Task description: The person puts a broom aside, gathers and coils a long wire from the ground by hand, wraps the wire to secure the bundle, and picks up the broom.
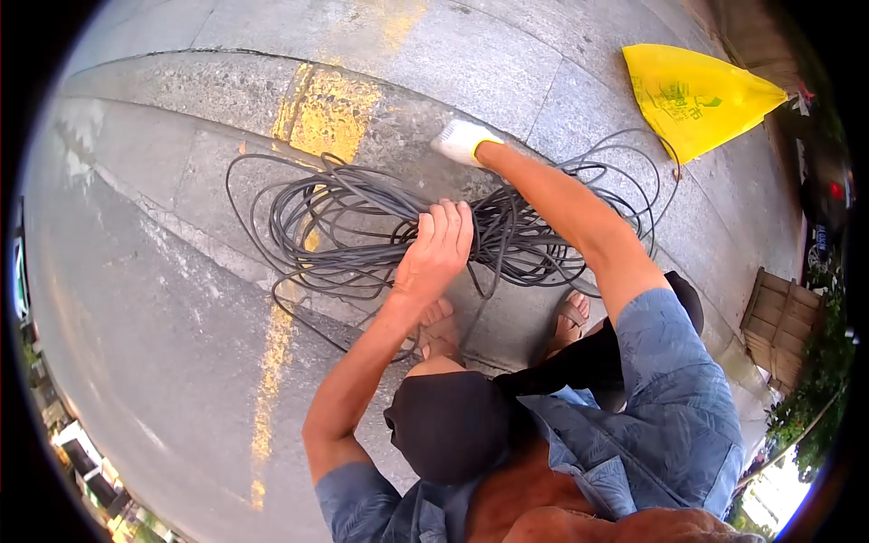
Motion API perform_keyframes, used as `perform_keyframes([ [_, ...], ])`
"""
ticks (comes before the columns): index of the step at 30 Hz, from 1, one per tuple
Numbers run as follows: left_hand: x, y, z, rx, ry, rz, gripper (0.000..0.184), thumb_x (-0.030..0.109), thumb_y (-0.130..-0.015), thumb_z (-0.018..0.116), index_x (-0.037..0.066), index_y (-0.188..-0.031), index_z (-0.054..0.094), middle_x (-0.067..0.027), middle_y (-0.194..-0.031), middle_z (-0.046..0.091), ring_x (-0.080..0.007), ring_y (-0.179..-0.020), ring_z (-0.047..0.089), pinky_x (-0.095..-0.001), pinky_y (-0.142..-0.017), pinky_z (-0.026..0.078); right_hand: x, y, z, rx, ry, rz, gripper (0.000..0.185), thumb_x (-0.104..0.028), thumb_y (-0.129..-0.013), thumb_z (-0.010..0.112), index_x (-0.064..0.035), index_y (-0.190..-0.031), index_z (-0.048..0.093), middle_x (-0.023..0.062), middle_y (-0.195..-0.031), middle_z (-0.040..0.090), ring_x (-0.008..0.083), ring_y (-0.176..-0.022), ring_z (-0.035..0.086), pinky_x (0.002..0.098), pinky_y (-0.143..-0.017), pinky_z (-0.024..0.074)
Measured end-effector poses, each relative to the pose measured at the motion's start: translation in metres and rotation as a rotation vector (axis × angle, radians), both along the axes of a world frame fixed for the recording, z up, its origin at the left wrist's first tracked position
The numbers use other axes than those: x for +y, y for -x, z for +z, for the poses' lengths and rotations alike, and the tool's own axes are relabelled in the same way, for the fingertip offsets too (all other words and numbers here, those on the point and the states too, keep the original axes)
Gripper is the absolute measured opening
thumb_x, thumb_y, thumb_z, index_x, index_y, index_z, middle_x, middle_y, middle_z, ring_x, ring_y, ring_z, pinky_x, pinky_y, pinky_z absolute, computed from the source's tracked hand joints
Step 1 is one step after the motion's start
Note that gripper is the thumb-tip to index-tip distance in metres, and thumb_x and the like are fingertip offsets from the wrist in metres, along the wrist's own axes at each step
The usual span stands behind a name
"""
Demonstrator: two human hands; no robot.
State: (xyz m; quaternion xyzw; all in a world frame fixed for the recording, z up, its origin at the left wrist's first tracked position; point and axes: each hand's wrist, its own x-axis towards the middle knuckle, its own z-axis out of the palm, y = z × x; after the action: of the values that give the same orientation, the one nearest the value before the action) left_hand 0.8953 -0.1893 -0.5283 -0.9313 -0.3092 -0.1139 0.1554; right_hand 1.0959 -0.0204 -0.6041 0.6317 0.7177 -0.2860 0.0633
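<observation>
Cable bundle (362, 217) lies looped on pavement (208, 217), narrow at its middle; left hand (439, 240) lies on that middle, fingers side by side, thumb hidden, so grip unclear; right hand (466, 143), white-gloved, is just beyond the bundle, finger pose unclear; yellow bag (692, 100) sits past its right end; sandaled feet (570, 317) on near side.

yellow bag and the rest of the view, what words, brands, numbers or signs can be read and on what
Yellow bag: green print, too blurred to read.
Small blue plate at the right edge: pale characters, too small to read.
I can read no text with certainty.
</observation>
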Motion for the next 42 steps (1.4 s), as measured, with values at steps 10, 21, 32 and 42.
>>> perform_keyframes([
  [10, -0.020, -0.003, 0.046, -0.022, -0.043, -0.105, 0.059, 0.020, -0.104, 0.049, 0.029, -0.162, 0.049, -0.0154, -0.117, 0.064, -0.0286, -0.113, 0.061, -0.0406, -0.104, 0.045, -0.048, 0.017, -0.037, 0.137, 0.504, 0.322, 0.030, -0.025, -0.089, 0.071, -0.0034, -0.106, 0.080, 0.0182, -0.099, 0.077, 0.0305, -0.084, 0.065, 0.0456, -0.083, 0.0554],
  [21, -0.038, 0.002, 0.062, -0.126, -0.160, -0.080, 0.057, 0.019, -0.102, 0.052, 0.016, -0.159, 0.046, -0.0107, -0.111, 0.064, -0.0261, -0.114, 0.061, -0.0391, -0.105, 0.044, -0.044, -0.040, -0.120, 0.208, 0.715, 0.127, 0.020, -0.022, -0.093, 0.069, -0.0063, -0.094, 0.080, 0.0122, -0.086, 0.073, 0.0289, -0.074, 0.057, 0.0459, -0.074, 0.0528],
  [32, -0.051, -0.004, 0.072, -0.206, -0.003, -0.161, 0.070, 0.010, -0.099, 0.055, 0.020, -0.167, 0.041, -0.0069, -0.108, 0.058, -0.0229, -0.107, 0.058, -0.0392, -0.106, 0.045, -0.073, -0.036, -0.072, 0.081, 0.627, 0.139, 0.026, -0.027, -0.094, 0.066, -0.0060, -0.100, 0.081, 0.0136, -0.097, 0.075, 0.0322, -0.086, 0.063, 0.0467, -0.081, 0.0535],
  [42, -0.056, 0.007, 0.082, -0.247, 0.241, -0.205, 0.092, 0.014, -0.076, 0.080, 0.018, -0.161, 0.045, -0.0104, -0.115, 0.055, -0.0276, -0.117, 0.053, -0.0423, -0.109, 0.039, -0.083, -0.023, -0.061, 0.032, 0.570, 0.186, 0.032, -0.031, -0.096, 0.063, -0.0058, -0.105, 0.081, 0.0148, -0.108, 0.077, 0.0353, -0.098, 0.069, 0.0474, -0.087, 0.0543],
])
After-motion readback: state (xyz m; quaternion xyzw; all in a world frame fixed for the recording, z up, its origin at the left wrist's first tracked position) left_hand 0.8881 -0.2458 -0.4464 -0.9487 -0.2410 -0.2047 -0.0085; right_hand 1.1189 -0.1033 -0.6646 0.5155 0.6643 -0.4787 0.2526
